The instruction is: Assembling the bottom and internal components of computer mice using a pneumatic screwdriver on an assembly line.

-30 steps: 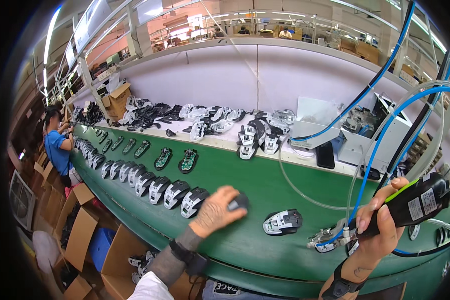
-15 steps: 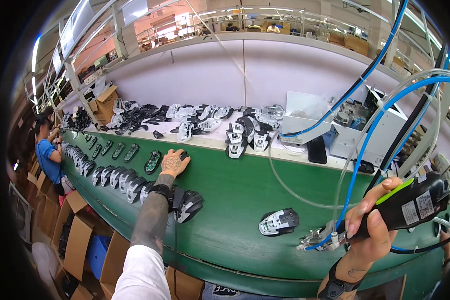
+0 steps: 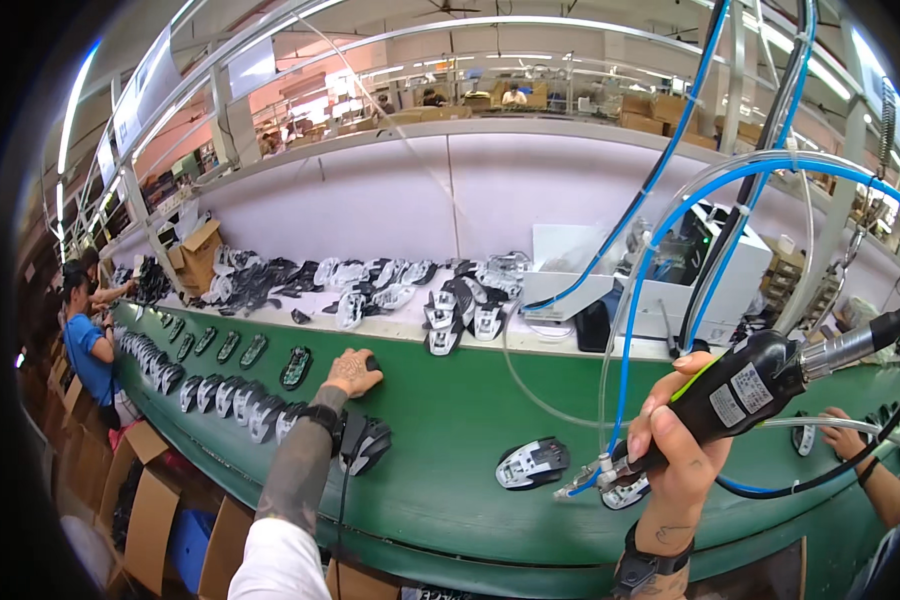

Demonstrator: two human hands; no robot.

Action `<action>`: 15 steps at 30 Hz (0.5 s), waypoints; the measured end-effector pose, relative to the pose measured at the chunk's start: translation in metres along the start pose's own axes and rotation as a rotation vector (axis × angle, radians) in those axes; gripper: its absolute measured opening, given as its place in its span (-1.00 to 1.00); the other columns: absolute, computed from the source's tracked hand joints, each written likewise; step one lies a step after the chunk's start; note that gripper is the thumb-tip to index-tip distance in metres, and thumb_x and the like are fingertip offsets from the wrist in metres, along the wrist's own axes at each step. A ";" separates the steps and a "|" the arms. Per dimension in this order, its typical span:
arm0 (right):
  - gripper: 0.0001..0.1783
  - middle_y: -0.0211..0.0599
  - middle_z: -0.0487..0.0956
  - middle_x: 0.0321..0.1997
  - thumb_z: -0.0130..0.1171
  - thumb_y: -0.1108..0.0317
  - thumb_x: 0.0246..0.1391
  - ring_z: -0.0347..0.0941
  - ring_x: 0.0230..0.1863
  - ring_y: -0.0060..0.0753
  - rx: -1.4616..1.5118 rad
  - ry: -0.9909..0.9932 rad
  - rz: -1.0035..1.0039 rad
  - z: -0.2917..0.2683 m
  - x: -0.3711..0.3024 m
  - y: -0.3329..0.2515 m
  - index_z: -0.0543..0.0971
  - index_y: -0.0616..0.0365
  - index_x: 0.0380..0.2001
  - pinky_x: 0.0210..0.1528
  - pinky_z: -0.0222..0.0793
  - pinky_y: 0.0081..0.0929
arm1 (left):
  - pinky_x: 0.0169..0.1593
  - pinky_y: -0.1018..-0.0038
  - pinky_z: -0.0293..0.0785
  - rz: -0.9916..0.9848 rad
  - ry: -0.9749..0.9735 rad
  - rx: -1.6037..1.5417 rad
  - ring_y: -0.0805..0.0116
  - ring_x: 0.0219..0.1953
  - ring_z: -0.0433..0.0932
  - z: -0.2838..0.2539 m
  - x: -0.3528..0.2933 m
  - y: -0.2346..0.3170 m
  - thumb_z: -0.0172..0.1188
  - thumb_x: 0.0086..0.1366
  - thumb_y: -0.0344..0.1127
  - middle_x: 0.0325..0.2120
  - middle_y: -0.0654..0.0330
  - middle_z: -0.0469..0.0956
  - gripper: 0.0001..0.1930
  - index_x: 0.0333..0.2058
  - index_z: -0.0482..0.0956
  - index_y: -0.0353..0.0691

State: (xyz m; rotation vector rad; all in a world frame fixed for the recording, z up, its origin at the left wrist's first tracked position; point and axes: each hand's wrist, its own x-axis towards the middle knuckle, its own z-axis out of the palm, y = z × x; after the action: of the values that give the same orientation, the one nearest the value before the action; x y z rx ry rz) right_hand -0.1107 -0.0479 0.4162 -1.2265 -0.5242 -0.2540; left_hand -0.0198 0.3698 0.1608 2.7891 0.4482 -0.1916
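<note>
Inside the closed fingers of the right hand sits a black cylindrical power driver with a lime-green strip. To that hand's left, a white-and-black rounded plastic mouse shell lies on the green worktop. The left hand bends over a dark rounded piece; whether it grips it, I cannot tell. Left of this hand lies a black oval base with green circuitry.

A black, white-labelled cylindrical tool slants down leftward; a dark rounded piece sits partly hidden on the green counter.
</note>
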 end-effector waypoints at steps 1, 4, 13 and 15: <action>-0.54 -0.23 0.39 -0.43 0.05 0.54 -0.06 0.32 -0.68 -0.57 -0.004 -0.002 -0.009 -0.001 -0.001 -0.003 0.23 0.27 -0.03 -0.65 0.30 -0.63 | 0.10 0.30 0.28 0.059 0.051 -0.099 0.04 0.01 0.38 -0.003 -0.011 0.018 0.09 -0.02 0.06 -0.09 -0.07 0.43 -0.39 0.00 0.42 -0.15; -0.55 -0.24 0.39 -0.43 0.04 0.54 -0.04 0.32 -0.68 -0.57 -0.014 0.043 -0.055 -0.001 -0.002 -0.007 0.23 0.27 -0.03 -0.65 0.30 -0.63 | -0.48 0.45 0.46 0.001 0.020 -0.951 0.38 -0.46 0.50 -0.025 -0.068 0.106 0.17 0.07 -0.13 -0.32 0.15 0.52 -0.52 -0.01 0.43 -0.15; -0.53 -0.22 0.38 -0.39 0.00 0.52 0.01 0.28 -0.69 -0.54 -0.001 0.183 -0.249 -0.004 0.005 -0.012 0.20 0.30 0.02 -0.64 0.24 -0.59 | -0.41 0.37 0.53 -0.148 -0.804 -1.941 0.31 -0.39 0.51 0.029 -0.163 0.229 0.07 0.18 -0.20 -0.26 0.12 0.42 -0.55 0.03 0.26 -0.15; -0.55 -0.21 0.39 -0.41 0.00 0.54 -0.01 0.29 -0.65 -0.54 0.055 0.205 -0.275 0.001 0.007 -0.015 0.22 0.32 0.00 -0.61 0.27 -0.61 | -0.29 0.28 0.53 -0.156 -0.897 -2.152 0.26 -0.32 0.51 0.027 -0.172 0.233 0.03 0.18 -0.13 -0.21 0.10 0.41 -0.55 0.03 0.25 -0.11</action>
State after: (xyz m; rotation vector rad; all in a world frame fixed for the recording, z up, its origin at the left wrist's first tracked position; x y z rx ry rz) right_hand -0.1121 -0.0514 0.4319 -1.0596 -0.5172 -0.5877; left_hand -0.1081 0.1022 0.2307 0.4433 0.2517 -0.5041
